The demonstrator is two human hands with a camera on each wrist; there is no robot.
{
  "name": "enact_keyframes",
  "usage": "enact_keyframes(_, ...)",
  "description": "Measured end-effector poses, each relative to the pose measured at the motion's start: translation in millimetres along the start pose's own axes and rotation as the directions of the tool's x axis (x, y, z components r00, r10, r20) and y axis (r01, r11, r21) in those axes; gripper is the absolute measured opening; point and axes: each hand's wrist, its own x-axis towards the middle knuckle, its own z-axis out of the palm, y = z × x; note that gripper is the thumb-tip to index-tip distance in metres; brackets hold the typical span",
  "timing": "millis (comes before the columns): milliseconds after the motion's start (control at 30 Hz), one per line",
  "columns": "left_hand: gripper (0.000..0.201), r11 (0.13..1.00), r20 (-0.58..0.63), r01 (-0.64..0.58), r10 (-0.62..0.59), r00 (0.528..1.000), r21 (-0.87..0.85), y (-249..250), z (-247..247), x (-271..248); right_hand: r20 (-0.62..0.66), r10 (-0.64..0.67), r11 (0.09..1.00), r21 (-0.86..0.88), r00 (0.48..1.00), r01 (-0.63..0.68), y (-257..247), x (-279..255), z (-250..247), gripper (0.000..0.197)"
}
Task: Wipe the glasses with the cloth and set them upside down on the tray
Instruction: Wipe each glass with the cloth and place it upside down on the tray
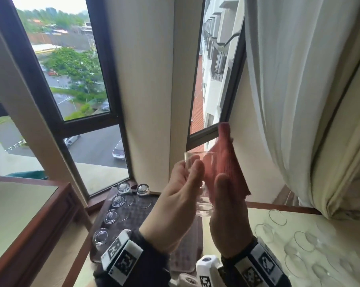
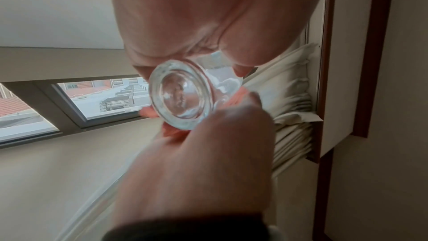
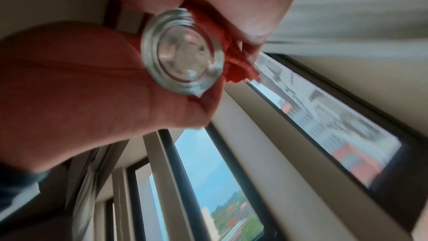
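A clear glass [image 1: 204, 207] is held upright in the air in front of the window, rim up. My left hand [image 1: 192, 168] grips it round the side with thumb and fingers. My right hand [image 1: 224, 183] holds a red cloth [image 1: 226, 162] and presses it against the glass's right side. The left wrist view looks at the thick base of the glass [image 2: 183, 98], with bits of the cloth [image 2: 171, 132] beside it. The right wrist view shows the same glass base [image 3: 183, 61], blurred, with the cloth [image 3: 234, 67] bunched behind it. Below lies a dark tray [image 1: 142, 206].
Several glasses [image 1: 111, 216] stand upside down along the tray's left and far sides. Several upright glasses [image 1: 303, 243] stand on the pale tabletop at the right. A wooden-edged table [image 1: 30, 214] is at the left, a white curtain [image 1: 299, 100] at the right.
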Motion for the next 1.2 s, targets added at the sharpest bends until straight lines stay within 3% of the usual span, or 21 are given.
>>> enact_keyframes(100, 0.055, 1.000, -0.058, 0.020, -0.019, 0.998, 0.011, 4, -4, 6, 0.098, -0.125, 0.986, -0.098, 0.987, 0.135, -14, 1, 6, 0.043)
enact_keyframes(167, 0.053, 1.000, -0.103, 0.010, -0.013, 0.995, -0.029, 10, -12, 13, 0.199, -0.248, 0.944, -0.171, 0.948, 0.283, -7, -12, 9, 0.051)
enact_keyframes(200, 0.051, 0.998, -0.120, 0.003, -0.010, 0.993, -0.056, 13, -17, 16, 0.219, -0.251, 0.940, -0.178, 0.943, 0.291, -5, -17, 9, 0.054)
enact_keyframes(367, 0.048, 0.994, -0.121, -0.020, 0.007, 0.993, -0.108, 21, -19, 13, 0.132, -0.206, 0.976, -0.049, 0.970, 0.213, -3, -10, 8, 0.053)
enact_keyframes(500, 0.049, 0.998, -0.021, -0.009, 0.008, 1.000, -0.066, 19, -7, 3, 0.044, 0.054, 0.994, 0.089, 0.998, -0.058, -12, 14, 4, 0.066)
enact_keyframes(567, 0.052, 1.000, -0.054, 0.007, -0.008, 0.998, -0.020, 17, -5, 7, 0.043, -0.115, 0.993, 0.030, 0.992, 0.113, -20, 19, 7, 0.053)
enact_keyframes(633, 0.061, 0.999, -0.122, 0.023, -0.026, 0.992, -0.024, 21, -6, 14, 0.124, -0.258, 0.963, -0.051, 0.958, 0.266, -23, 15, 11, 0.050)
enact_keyframes(767, 0.062, 0.992, -0.149, 0.029, -0.047, 0.988, -0.121, 37, -19, 28, 0.234, -0.232, 0.966, -0.056, 0.944, 0.251, -8, -8, 9, 0.053)
enact_keyframes(833, 0.077, 0.995, -0.145, 0.036, -0.050, 0.988, -0.095, 39, -22, 31, 0.236, -0.230, 0.966, -0.063, 0.944, 0.251, -5, -11, 7, 0.053)
enact_keyframes(900, 0.081, 1.000, -0.120, 0.000, -0.004, 0.993, -0.030, 36, -18, 32, 0.220, -0.229, 0.966, -0.069, 0.948, 0.250, -7, -5, 7, 0.060)
enact_keyframes(1033, 0.049, 0.998, 0.001, -0.017, 0.017, 1.000, -0.064, 28, -7, 24, 0.119, -0.089, 0.992, 0.095, 0.989, 0.078, -12, 19, 0, 0.067)
enact_keyframes(1100, 0.054, 0.997, 0.014, 0.018, -0.017, 1.000, -0.082, 25, -3, 21, 0.056, -0.092, 0.993, 0.082, 0.994, 0.087, -16, 32, -5, 0.060)
enact_keyframes(1200, 0.064, 0.998, -0.021, 0.008, -0.009, 1.000, -0.061, 24, 4, 21, 0.035, -0.193, 0.980, -0.032, 0.981, 0.194, -19, 41, -6, 0.054)
